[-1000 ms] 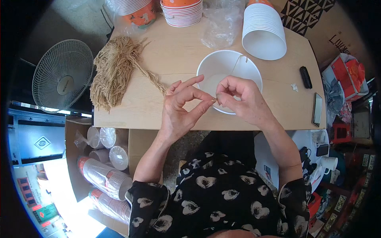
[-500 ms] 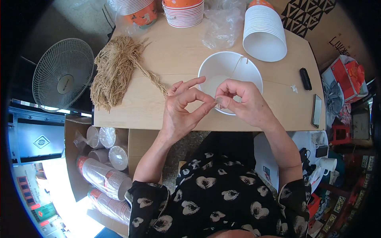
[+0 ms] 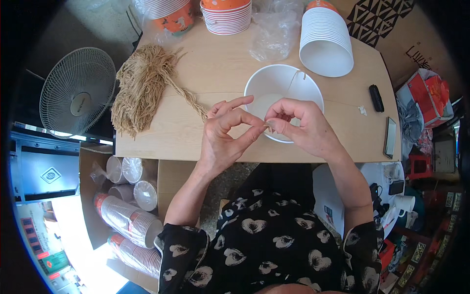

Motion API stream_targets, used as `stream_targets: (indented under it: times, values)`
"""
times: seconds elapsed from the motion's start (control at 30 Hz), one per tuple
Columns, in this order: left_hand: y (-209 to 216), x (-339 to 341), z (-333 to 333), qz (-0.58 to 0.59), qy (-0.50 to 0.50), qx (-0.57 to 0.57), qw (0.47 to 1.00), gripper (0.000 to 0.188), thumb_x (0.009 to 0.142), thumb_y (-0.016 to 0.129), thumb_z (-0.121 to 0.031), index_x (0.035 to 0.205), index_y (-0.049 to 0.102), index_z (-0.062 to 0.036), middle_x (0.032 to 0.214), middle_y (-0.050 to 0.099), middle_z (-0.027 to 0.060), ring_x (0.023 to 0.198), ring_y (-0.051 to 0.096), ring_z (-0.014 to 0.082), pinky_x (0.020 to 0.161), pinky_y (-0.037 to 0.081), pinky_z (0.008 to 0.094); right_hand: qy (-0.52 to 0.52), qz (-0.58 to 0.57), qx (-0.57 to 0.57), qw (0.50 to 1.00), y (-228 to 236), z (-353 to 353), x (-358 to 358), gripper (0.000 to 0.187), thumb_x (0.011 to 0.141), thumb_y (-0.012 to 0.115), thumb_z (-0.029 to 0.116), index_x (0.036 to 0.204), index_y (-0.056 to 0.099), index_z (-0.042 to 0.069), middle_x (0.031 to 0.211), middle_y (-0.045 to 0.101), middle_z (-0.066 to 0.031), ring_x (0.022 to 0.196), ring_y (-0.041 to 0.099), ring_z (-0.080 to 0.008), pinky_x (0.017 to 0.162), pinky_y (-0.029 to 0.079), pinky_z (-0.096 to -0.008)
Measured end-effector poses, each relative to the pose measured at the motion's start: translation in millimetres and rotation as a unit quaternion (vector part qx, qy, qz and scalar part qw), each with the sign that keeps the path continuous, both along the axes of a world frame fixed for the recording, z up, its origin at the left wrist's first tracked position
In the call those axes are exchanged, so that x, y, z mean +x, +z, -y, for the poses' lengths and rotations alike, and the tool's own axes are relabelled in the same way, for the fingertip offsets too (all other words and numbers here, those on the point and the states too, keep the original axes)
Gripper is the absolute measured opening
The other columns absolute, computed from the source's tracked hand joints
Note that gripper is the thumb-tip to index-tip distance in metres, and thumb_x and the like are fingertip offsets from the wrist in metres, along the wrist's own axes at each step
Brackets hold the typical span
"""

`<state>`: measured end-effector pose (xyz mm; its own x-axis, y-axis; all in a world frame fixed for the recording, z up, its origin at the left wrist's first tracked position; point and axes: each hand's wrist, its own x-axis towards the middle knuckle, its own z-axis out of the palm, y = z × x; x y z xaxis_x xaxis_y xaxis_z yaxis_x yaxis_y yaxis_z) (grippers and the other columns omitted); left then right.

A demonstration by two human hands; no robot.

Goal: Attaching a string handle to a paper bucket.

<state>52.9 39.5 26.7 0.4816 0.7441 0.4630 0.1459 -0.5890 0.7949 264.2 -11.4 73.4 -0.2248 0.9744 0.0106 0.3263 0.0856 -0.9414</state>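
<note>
Head view: narrowly pinching, with left hand point(image 3: 229, 130) and right hand point(image 3: 304, 125), apparently one end of a tan cord point(image 3: 294, 80) over the near rim of a white bucket point(image 3: 262, 83), seemingly not yet fastening it, but trailing cord already attached at the bucket's far wall.

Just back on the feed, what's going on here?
A person's left hand and right hand nearly meet over the near rim of a white tub, pinching a tiny item too small to identify. A thin cord runs inside the tub's far wall. A tan cord bundle lies to the left; stacked tubs sit beyond.
</note>
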Motion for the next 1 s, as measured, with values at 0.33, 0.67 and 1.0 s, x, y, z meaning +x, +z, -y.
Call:
stream_targets:
  times: [0.33,0.67,1.0]
  values:
    - [-1.2,1.6,1.7,0.004,0.011,-0.004,1.000,0.011,0.079,0.085,-0.011,0.085,0.076,-0.0130,0.089,0.076,-0.0042,0.124,0.063,0.0202,0.106,0.035,0.0422,-0.024,0.008,0.001,1.000,-7.4,0.3,-4.8,0.009,0.099,0.060,0.007,0.095,0.061,-0.001,0.082,0.062,-0.0001,0.077,0.057,-0.0072,0.073,0.048,-0.0252]
    - [-1.5,2.0,1.2,0.011,0.012,-0.002,1.000,0.010,0.079,0.083,-0.009,0.085,0.076,-0.0121,0.087,0.075,-0.0041,0.124,0.063,0.0216,0.105,0.036,0.0425,-0.024,-0.028,0.000,0.999,-2.5,-0.9,-3.8,0.008,0.098,0.063,0.007,0.100,0.063,-0.001,0.086,0.064,-0.0007,0.080,0.057,-0.0071,0.075,0.049,-0.0251]
    - [-1.3,1.6,2.2,0.009,0.017,-0.009,1.000,0.010,0.078,0.081,-0.006,0.084,0.075,-0.0101,0.086,0.075,-0.0021,0.124,0.063,0.0231,0.105,0.037,0.0420,-0.018,0.010,0.033,0.999,-1.6,3.6,-6.1,0.010,0.091,0.069,0.002,0.100,0.064,-0.001,0.090,0.066,-0.0007,0.085,0.060,-0.0086,0.080,0.051,-0.0266]
